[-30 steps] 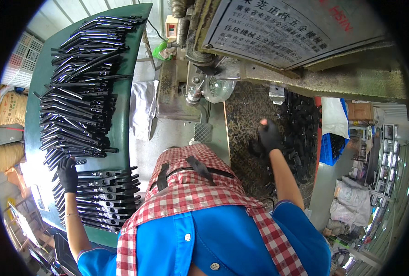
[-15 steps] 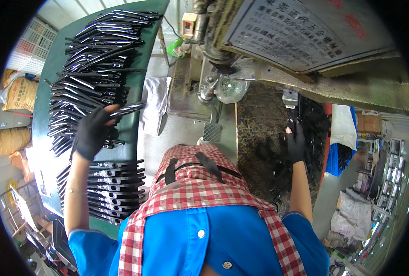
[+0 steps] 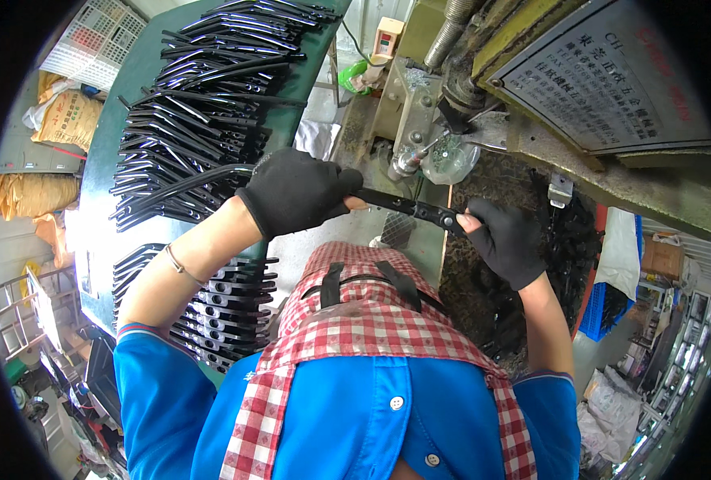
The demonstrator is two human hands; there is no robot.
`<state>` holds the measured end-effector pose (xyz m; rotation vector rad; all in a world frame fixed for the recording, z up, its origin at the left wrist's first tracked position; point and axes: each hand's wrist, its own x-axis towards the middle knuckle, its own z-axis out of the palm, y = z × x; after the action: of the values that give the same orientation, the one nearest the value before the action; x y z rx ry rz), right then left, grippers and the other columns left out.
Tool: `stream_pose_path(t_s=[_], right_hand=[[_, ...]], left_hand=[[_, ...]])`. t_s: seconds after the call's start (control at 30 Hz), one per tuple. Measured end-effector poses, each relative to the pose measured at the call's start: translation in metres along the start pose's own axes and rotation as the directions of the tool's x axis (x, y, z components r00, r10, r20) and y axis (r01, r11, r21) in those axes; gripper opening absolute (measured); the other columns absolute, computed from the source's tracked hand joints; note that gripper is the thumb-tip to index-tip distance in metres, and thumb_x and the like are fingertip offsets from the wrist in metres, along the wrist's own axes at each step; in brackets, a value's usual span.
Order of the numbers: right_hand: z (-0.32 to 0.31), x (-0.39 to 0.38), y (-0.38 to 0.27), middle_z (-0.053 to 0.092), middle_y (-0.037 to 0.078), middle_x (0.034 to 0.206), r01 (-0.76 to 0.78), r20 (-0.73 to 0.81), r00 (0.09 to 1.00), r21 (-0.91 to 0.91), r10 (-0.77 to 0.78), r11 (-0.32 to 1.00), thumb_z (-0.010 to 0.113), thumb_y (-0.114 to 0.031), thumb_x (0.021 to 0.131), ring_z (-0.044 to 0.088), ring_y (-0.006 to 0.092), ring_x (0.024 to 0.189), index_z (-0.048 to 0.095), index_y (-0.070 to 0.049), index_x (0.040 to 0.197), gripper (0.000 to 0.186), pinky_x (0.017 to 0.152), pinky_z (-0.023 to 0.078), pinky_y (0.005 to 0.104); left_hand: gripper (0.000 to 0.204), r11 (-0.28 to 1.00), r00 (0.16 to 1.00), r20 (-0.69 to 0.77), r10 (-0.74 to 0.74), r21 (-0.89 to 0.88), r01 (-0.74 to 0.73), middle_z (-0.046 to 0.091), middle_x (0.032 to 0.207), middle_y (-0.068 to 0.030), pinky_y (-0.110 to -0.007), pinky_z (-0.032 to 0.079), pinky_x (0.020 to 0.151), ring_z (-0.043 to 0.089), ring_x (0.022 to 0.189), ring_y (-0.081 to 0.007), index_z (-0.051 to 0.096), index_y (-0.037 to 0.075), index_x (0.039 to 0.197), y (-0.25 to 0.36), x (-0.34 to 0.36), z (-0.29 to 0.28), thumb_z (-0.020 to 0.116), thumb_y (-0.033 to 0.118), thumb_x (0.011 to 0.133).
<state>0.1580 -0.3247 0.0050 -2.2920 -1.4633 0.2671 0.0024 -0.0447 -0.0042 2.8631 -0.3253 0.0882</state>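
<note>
In front of the apron, my left hand (image 3: 299, 192), in a black fingertip-less glove, is closed round a black metal bar (image 3: 399, 203) with holes along it. My right hand (image 3: 506, 242), gloved alike, pinches a small dark flat piece (image 3: 450, 220) with a rounded end. That piece meets the bar's right end; how they fit together is partly hidden by my fingers. A bent black tube (image 3: 203, 179) reaches left from my left glove over the pile; whether it belongs to the held bar I cannot tell.
Bent black bars (image 3: 191, 132) lie in rows on the green table (image 3: 99, 188) at left. A press machine (image 3: 499, 136) stands ahead with a clear bag (image 3: 450, 160) of small parts. Dark pieces (image 3: 567, 240) cover the board at right, beside a blue crate (image 3: 607, 312).
My left hand has carried a bar from the table rightward to the middle. My right hand has lifted off the dark pieces and come inward, a piece in its fingers, meeting the bar.
</note>
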Motion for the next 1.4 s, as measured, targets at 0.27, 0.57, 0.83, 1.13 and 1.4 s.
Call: stream_pose_path(t_s=[0.27,0.57,0.83,1.13,1.4], right_hand=[[0.003,0.014,0.011,0.06,0.018,0.07,-0.06,0.02,0.998,0.263,0.056,0.963,0.058,-0.032,0.093,0.058,0.0345,0.06,0.066,-0.003,0.085,0.032,0.055,0.042,0.0407],[-0.01,0.034,0.004,0.06,0.016,0.068,-0.036,-0.103,0.994,-0.052,0.031,0.998,0.057,-0.029,0.094,0.059,0.0319,0.061,0.067,-0.005,0.091,0.026,0.056,0.043,0.0396],[-0.014,0.047,0.036,0.065,0.011,0.108,0.02,-0.148,0.988,-0.094,-0.033,0.995,0.052,-0.04,0.096,0.062,0.0268,0.098,0.062,-0.011,0.117,0.037,0.083,0.048,0.0363],[-0.006,0.044,0.077,0.062,0.02,0.115,0.312,-0.006,0.869,-0.769,-0.494,0.558,0.051,-0.03,0.095,0.06,0.0352,0.105,0.057,-0.006,0.123,0.037,0.09,0.048,0.0449],[-0.002,0.056,0.097,0.056,0.022,0.125,0.234,0.068,0.963,-0.695,-0.262,0.68,0.041,-0.019,0.096,0.059,0.0338,0.108,0.044,-0.003,0.136,0.043,0.091,0.05,0.0433]], left_hand=[[0.031,0.981,0.989,-0.097,0.114,0.168,-0.097,0.053,0.06,-0.005,-0.038,0.042,0.044,0.056,0.049,-0.0255,0.055,0.013,0.079,-0.005,0.015,-0.006,0.058,0.043,0.087],[0.03,0.992,0.985,-0.161,0.068,0.115,-0.049,0.056,0.059,-0.0069,-0.037,0.042,0.044,0.056,0.049,-0.0271,0.056,0.013,0.081,-0.018,0.032,0.0,0.059,0.042,0.088],[0.027,1.0,0.996,-0.091,0.007,-0.011,-0.008,0.06,0.063,-0.0113,-0.044,0.044,0.049,0.059,0.055,-0.0346,0.056,0.012,0.088,-0.027,0.054,0.002,0.056,0.039,0.09],[0.028,0.995,0.997,-0.006,0.081,0.067,-0.081,0.057,0.055,-0.0143,-0.046,0.046,0.05,0.06,0.054,-0.0352,0.054,0.009,0.088,-0.041,0.075,0.0,0.056,0.037,0.091],[0.028,0.999,0.984,0.178,0.004,-0.049,0.005,0.063,0.076,-0.0159,-0.049,0.048,0.066,0.064,0.072,-0.038,0.058,0.01,0.093,-0.037,0.082,-0.007,0.055,0.037,0.091]])
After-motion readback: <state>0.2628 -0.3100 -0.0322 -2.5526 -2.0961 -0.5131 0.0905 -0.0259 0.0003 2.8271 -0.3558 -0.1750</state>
